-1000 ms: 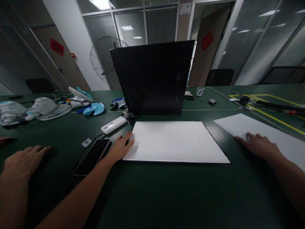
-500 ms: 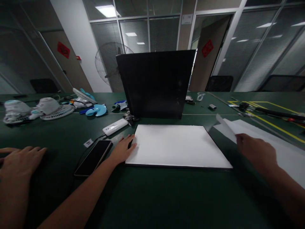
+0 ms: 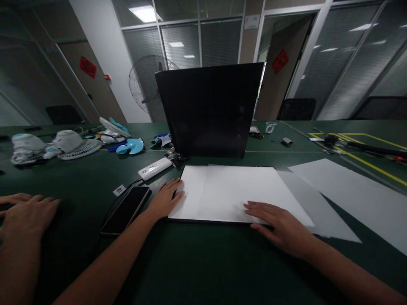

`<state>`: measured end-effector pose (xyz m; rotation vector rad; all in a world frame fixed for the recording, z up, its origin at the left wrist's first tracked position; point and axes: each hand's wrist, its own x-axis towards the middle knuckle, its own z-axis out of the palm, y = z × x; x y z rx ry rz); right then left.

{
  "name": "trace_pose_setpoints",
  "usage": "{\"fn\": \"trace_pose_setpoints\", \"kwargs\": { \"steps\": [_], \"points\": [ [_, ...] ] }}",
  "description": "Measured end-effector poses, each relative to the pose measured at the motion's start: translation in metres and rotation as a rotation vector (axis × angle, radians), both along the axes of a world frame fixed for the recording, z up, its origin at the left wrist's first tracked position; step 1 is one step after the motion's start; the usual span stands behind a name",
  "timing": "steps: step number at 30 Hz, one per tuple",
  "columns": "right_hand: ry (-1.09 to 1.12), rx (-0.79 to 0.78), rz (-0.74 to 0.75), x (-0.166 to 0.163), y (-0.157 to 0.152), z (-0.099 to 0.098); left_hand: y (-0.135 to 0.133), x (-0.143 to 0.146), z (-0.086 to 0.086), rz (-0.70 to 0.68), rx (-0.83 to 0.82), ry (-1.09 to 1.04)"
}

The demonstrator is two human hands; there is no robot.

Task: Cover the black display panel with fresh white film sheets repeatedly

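My left hand (image 3: 165, 197) lies flat and open on the green table, fingertips touching the left edge of a white rectangular pad (image 3: 193, 190). A thin pale sheet of paper (image 3: 318, 212) lies over the right part of the pad and hangs past its right edge onto the table. On this sheet, near the pad's front edge, my right hand (image 3: 280, 224) rests palm down with fingers stretched out. Neither hand grips anything. A black upright board (image 3: 210, 110) stands just behind the pad.
A dark phone (image 3: 125, 209) with a cable and a white power bank (image 3: 154, 168) lie left of the pad. More white paper (image 3: 356, 195) lies at the right. Small fan parts (image 3: 73, 144) clutter the far left. Another person's hand (image 3: 22, 212) rests at the left edge.
My right hand lifted a sheet from the paper at the right, carried it left and laid it over the pad, where it now lies flat. My left hand stayed put.
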<state>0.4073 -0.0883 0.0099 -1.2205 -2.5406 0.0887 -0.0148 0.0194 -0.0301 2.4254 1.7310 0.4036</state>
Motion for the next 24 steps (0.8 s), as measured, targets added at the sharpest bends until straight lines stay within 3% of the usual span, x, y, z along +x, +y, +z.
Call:
{"fn": "trace_pose_setpoints", "kwargs": {
  "steps": [2, 5, 9, 13, 20, 24],
  "points": [
    [0.043, 0.094, -0.081, 0.011, 0.005, 0.000, 0.001, 0.000, 0.000, -0.003, -0.008, 0.007],
    [-0.005, 0.201, -0.346, 0.045, 0.021, -0.004, 0.001, 0.000, 0.000, -0.001, -0.013, 0.011],
    [-0.184, 0.062, -0.595, 0.094, 0.043, -0.014, 0.001, 0.001, 0.000, -0.001, -0.022, 0.013],
    [-0.180, -0.038, -0.581, 0.107, 0.048, -0.019, 0.000, 0.002, 0.003, 0.012, -0.034, 0.014],
    [-0.126, 0.009, -0.334, 0.063, 0.037, -0.017, -0.005, 0.004, 0.010, -0.011, -0.041, -0.003],
    [-0.107, 0.008, -0.266, 0.049, 0.032, -0.013, -0.005, 0.004, 0.012, -0.005, -0.058, 0.009]
  ]
}}
